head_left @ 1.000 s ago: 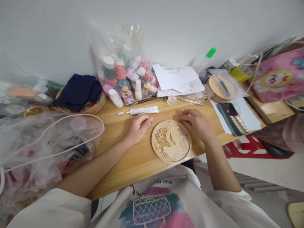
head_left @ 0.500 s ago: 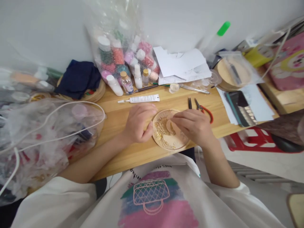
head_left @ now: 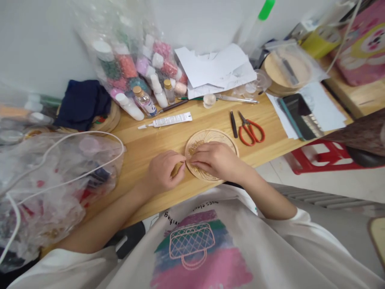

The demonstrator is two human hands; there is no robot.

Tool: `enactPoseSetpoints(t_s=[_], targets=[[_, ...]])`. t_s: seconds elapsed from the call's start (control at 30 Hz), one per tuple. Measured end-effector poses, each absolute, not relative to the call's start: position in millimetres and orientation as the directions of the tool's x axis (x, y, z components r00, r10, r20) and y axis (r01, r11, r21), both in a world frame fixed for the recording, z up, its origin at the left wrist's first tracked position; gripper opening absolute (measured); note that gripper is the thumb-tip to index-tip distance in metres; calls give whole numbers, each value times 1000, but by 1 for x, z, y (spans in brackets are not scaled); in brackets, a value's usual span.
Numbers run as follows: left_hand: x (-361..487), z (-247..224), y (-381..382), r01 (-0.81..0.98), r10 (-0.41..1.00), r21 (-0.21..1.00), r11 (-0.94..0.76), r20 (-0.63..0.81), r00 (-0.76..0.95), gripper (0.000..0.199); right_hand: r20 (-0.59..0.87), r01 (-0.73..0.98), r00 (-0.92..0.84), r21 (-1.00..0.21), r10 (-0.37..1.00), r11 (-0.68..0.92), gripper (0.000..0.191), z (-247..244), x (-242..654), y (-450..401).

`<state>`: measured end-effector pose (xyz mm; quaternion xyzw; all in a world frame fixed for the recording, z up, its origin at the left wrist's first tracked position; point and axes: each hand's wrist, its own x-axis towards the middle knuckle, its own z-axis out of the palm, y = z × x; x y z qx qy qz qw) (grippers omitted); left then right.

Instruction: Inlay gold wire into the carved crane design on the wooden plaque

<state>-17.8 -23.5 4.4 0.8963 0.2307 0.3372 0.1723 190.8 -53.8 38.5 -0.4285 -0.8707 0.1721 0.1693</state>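
A round pale disc (head_left: 208,135) with a raised gold wire-like pattern lies flat near the table's front edge. Over it, covering much of the pattern, is my right hand (head_left: 217,160), its thumb and fingers pinched together. My left hand (head_left: 165,170) is curled just off the disc's left rim, thumb against forefinger. The fingertips of both hands almost meet there; whatever they grip is too small to make out. Right of the disc lie black tweezers (head_left: 233,124) and red-handled scissors (head_left: 251,130). A white glue tube (head_left: 172,120) lies behind my left hand.
Small bottles (head_left: 144,101) and a plastic bag of coloured jars (head_left: 126,66) stand along the wall. White papers (head_left: 215,68) lie at the back, a phone (head_left: 300,116) at right. Crumpled plastic bags (head_left: 60,180) and a white cable (head_left: 112,138) fill the left side.
My right hand has moved left across the disc, towards my left hand. The left hand has closed into a pinch. The scissors and tweezers are now uncovered, and the view has shifted.
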Motion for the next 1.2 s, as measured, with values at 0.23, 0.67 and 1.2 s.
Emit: enactPoseSetpoints(t_s=[0.23,0.67,1.2], targets=[[-18,2,-29,299,451,343,-890,572,686,16,142,718,-507,-476,850,508,15,36,192,-60],[-16,-5,-36,326,423,271,-906,633,649,18,119,770,-545,-320,830,552,19,30,186,-58],[-19,-5,-30,301,574,516,-802,528,625,16,277,915,165,-401,947,-43,15,45,259,-62]])
